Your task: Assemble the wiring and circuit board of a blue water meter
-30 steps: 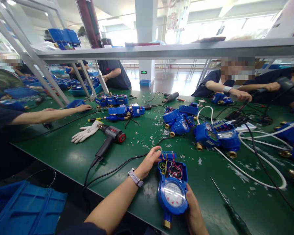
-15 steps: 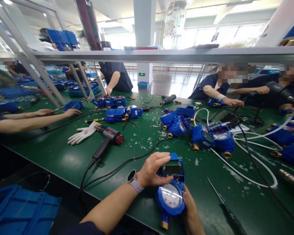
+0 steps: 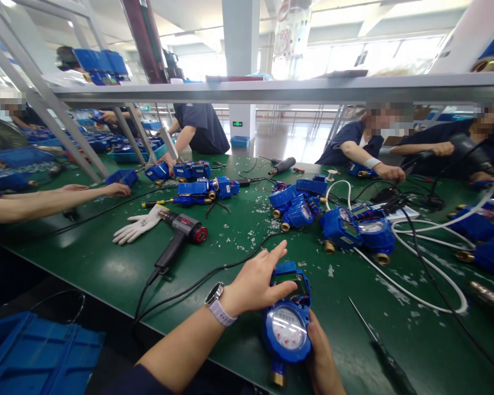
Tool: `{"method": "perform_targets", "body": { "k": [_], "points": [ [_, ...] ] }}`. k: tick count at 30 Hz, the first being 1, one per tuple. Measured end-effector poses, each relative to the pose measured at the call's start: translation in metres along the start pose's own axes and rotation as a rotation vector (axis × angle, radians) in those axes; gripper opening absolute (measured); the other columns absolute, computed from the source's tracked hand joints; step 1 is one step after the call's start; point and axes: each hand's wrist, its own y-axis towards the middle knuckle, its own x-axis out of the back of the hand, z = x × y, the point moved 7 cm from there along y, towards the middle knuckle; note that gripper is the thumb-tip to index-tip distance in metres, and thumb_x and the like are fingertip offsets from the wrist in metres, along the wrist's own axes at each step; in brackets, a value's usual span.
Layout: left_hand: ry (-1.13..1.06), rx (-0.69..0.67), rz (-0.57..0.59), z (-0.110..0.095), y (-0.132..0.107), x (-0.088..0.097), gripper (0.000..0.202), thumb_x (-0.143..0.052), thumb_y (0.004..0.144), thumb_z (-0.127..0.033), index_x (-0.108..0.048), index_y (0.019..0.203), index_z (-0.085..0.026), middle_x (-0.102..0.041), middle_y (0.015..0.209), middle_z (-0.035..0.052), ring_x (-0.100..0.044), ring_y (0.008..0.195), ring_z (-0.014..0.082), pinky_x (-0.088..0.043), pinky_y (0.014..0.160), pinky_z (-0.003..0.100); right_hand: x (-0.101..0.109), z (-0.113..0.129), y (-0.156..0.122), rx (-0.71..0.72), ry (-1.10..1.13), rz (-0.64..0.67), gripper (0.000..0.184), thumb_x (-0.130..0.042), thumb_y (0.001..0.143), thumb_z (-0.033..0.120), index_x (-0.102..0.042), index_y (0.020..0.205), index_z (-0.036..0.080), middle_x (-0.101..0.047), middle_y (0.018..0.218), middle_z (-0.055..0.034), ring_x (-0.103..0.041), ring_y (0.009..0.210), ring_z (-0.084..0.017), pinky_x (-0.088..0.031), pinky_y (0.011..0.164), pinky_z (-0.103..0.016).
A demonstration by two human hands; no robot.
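Observation:
A blue water meter (image 3: 288,326) with a round dial, a brass pipe end and an uncovered electronics box lies at the table's near edge. My right hand (image 3: 323,351) grips its right side; some of those fingers are hidden behind the body. Over the box my left hand (image 3: 257,282) is spread, thumb across the circuit board and fingers stretched past the upper left corner. Whether the palm rests on the housing, I cannot tell. To the right lies a screwdriver (image 3: 379,340) with a dark handle.
On the green table (image 3: 230,263) lie a heat gun (image 3: 181,233), a white glove (image 3: 138,226) and a black cable. Several other meters (image 3: 298,203) stand farther back, beside a white hose (image 3: 432,307). A shelf (image 3: 271,90) crosses above. Co-workers' arms reach in from the left and back.
My left hand has opened out, its fingers lifting and straightening away from the meter's box. The right hand and the meter have hardly moved. A co-worker at the back has shifted a meter leftward.

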Motion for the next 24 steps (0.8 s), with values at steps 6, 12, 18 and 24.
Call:
{"method": "perform_targets", "body": {
  "k": [6,12,18,24],
  "points": [
    [0.230,-0.182,0.194,-0.019,0.019,-0.005,0.057,-0.070,0.076,-0.028,-0.056,0.131,-0.023,-0.069,0.115,0.0110,-0.061,0.106,0.0332,-0.045,0.096,0.047,0.005,-0.008,0.001,-0.006,0.012,-0.022,0.076,-0.074,0.081,0.070,-0.053,0.133,0.018,-0.053,0.134,-0.0108,-0.041,0.130,-0.035,-0.028,0.113,-0.047],
    [0.331,-0.377,0.298,-0.037,0.024,-0.011,0.048,-0.076,0.074,-0.047,-0.057,0.111,-0.023,-0.068,0.105,0.0065,-0.070,0.082,0.0246,-0.050,0.071,0.030,0.009,-0.011,0.005,0.020,0.002,-0.005,0.072,-0.075,0.082,0.068,-0.055,0.132,0.021,-0.051,0.137,-0.0084,-0.037,0.132,-0.035,-0.023,0.115,-0.048],
    [0.486,-0.310,0.290,-0.036,0.038,-0.032,0.058,-0.078,0.065,-0.063,-0.058,0.097,-0.019,-0.067,0.072,0.0046,-0.068,0.064,0.0283,-0.048,0.066,0.034,0.008,-0.007,0.008,0.057,-0.034,0.044,0.069,-0.072,0.083,0.071,-0.059,0.129,0.021,-0.052,0.136,-0.0081,-0.036,0.133,-0.036,-0.036,0.109,-0.048],
    [0.403,-0.227,0.467,-0.043,0.029,-0.038,0.085,-0.078,0.069,-0.039,-0.040,0.143,-0.026,-0.064,0.122,0.0141,-0.061,0.112,0.0368,-0.038,0.104,0.058,-0.007,0.042,0.003,0.226,-0.167,0.130,0.051,-0.074,0.089,0.061,-0.067,0.112,0.017,-0.062,0.120,-0.0108,-0.054,0.116,-0.033,-0.042,0.104,-0.051]
  ]
}}
